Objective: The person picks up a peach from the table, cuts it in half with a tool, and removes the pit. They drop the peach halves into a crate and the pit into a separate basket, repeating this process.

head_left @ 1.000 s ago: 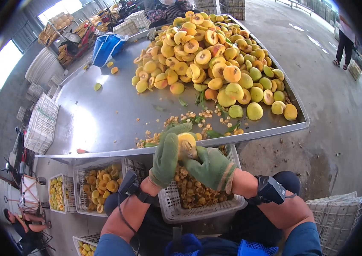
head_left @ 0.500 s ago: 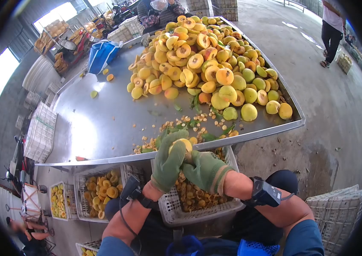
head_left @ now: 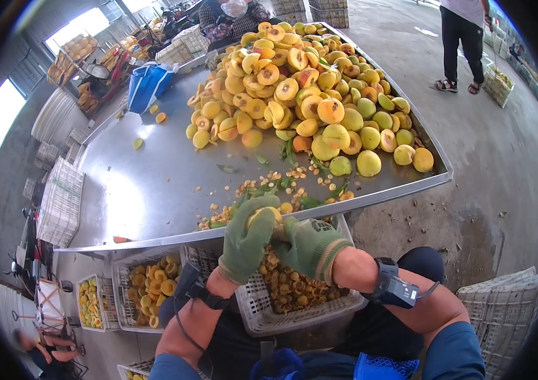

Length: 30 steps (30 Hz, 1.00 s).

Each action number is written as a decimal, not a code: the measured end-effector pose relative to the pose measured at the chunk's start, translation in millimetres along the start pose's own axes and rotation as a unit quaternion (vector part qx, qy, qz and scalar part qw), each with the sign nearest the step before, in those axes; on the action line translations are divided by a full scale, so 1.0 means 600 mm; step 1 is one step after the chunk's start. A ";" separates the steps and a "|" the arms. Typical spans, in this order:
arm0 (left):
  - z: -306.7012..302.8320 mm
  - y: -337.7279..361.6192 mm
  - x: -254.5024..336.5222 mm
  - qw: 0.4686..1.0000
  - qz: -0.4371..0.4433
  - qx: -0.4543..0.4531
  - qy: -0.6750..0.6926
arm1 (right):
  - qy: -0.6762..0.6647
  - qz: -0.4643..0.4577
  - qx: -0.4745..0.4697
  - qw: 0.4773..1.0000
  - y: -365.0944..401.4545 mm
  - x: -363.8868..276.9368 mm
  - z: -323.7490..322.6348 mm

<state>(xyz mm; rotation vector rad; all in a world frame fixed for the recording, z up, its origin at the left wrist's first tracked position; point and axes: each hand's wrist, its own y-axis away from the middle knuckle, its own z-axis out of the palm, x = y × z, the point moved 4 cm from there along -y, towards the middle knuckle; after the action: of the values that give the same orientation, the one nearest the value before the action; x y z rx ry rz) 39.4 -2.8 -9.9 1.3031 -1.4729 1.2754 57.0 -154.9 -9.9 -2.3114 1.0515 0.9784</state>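
Note:
My left hand point(head_left: 243, 244), in a green glove, is closed around a yellow peach point(head_left: 271, 214) above the table's near edge. Close against the peach is my gloved right hand point(head_left: 312, 246), its fingers curled; whatever they grip is hidden. Below both hands stands a white plastic crate point(head_left: 307, 323) with many brownish peach scraps and pits point(head_left: 294, 288) in it. Loose pits point(head_left: 259, 188) and green leaves point(head_left: 310, 202) lie on the metal just beyond my hands.
A heap of halved and whole peaches point(head_left: 288, 92) covers the far right of the rimmed metal table point(head_left: 167, 209). A blue bag point(head_left: 147, 87) lies at its left. Crates of peach halves point(head_left: 152, 288) stand lower left. A person point(head_left: 462, 38) is at upper right, another sits beyond the heap.
My hands stay together at the peach, with the right wrist turned slightly. The person at upper right has moved leftward and nearer. The view has shifted a little.

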 end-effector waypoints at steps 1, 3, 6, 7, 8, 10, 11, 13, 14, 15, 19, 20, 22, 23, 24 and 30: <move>0.000 -0.001 -0.003 1.000 0.013 0.011 0.001 | -0.030 -0.008 -0.002 1.000 0.000 0.001 0.004; 0.000 0.000 0.001 1.000 0.024 0.016 0.000 | -0.089 -0.023 -0.007 0.996 0.000 0.002 0.009; 0.001 0.003 0.007 0.999 0.034 0.026 -0.014 | -0.134 0.014 -0.035 0.990 -0.006 0.006 0.018; 0.000 0.003 0.009 0.999 0.038 0.031 -0.020 | -0.144 0.010 -0.040 0.989 -0.005 0.005 0.019; 0.000 0.003 0.009 0.999 0.035 0.030 -0.013 | -0.154 0.006 -0.044 0.987 -0.004 0.003 0.019; 0.000 0.004 0.006 0.999 0.027 0.029 0.001 | -0.171 0.009 -0.057 0.984 -0.005 0.005 0.020; -0.001 0.005 0.004 0.999 0.034 0.026 -0.003 | -0.178 0.016 -0.068 0.982 -0.006 0.007 0.022; -0.004 0.003 0.003 0.999 0.050 0.016 -0.012 | -0.193 0.032 -0.086 0.977 -0.008 0.010 0.020; -0.004 0.003 0.004 0.999 0.051 0.011 -0.008 | -0.201 0.040 -0.096 0.974 -0.008 0.008 0.018; -0.006 0.002 0.006 0.999 0.052 0.007 -0.004 | -0.209 0.047 -0.107 0.971 -0.009 0.007 0.016; -0.014 -0.004 0.024 0.996 0.068 -0.029 -0.051 | -0.294 0.080 -0.162 0.939 -0.007 0.002 0.006; -0.014 -0.008 0.027 0.996 0.050 -0.055 -0.047 | -0.328 0.106 -0.179 0.922 -0.003 -0.003 -0.003; -0.012 -0.018 0.031 0.993 0.015 -0.109 -0.037 | -0.354 0.154 -0.205 0.900 0.005 -0.012 -0.023; -0.013 -0.021 0.030 0.994 0.010 -0.109 -0.002 | -0.346 0.175 -0.216 0.896 0.005 -0.017 -0.033; -0.011 -0.022 0.028 0.994 0.004 -0.107 0.033 | -0.337 0.195 -0.227 0.893 0.005 -0.018 -0.036; 0.011 0.000 0.023 0.984 0.004 -0.036 0.176 | -0.355 0.140 -0.208 0.901 0.001 -0.020 -0.033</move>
<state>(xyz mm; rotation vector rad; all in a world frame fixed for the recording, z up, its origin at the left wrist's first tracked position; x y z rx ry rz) 37.6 -12.3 2.0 0.9654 -1.2613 1.3638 59.5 -161.7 11.9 -1.8144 0.9157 2.1252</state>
